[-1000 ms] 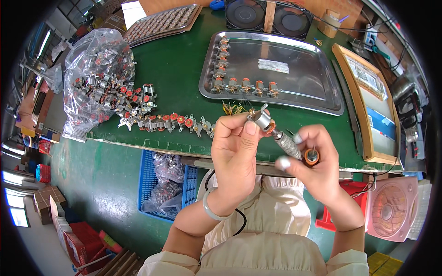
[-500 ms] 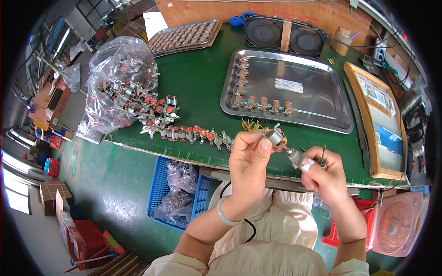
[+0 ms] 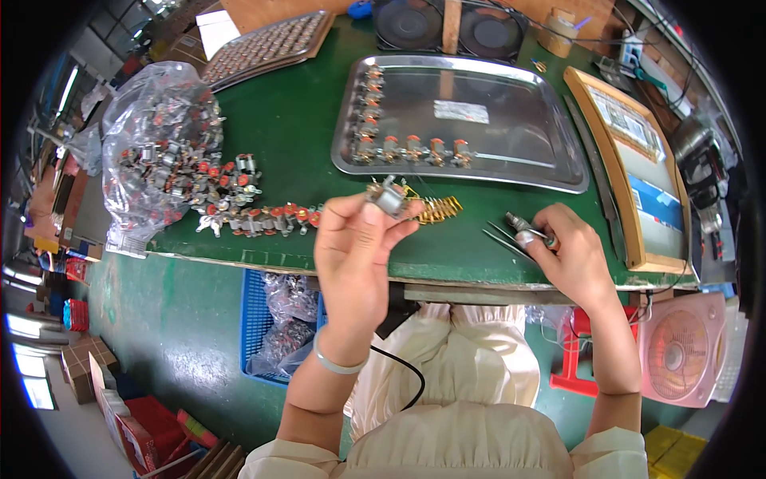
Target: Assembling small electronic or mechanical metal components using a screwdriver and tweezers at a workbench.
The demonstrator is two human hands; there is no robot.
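Observation:
My left hand (image 3: 357,259) is raised over the front of the green table, pinching a small silver cylindrical metal part (image 3: 388,199) between thumb and fingers. Right beside it lies a cluster of thin gold-coloured pieces (image 3: 439,209). My right hand (image 3: 572,254) rests low at the table's front right, fingers curled round a metal tool with a cylindrical collar (image 3: 517,221). Two thin metal prongs (image 3: 507,241) extend beside its thumb; whether they are held or lying there I cannot tell. A row of similar parts with red tops (image 3: 275,219) stretches along the table to the left.
A metal tray (image 3: 531,172) holds an L-shaped line of red-topped parts. A plastic bag of parts (image 3: 132,120) spills at the left. Beyond are a filled rack (image 3: 271,49) and two black fans (image 3: 487,32); a wooden frame (image 3: 594,104) stands right.
My right hand has drawn the tool away from the metal part and lowered it to the table. My left hand has shifted left with the part. The whole view has shifted as well.

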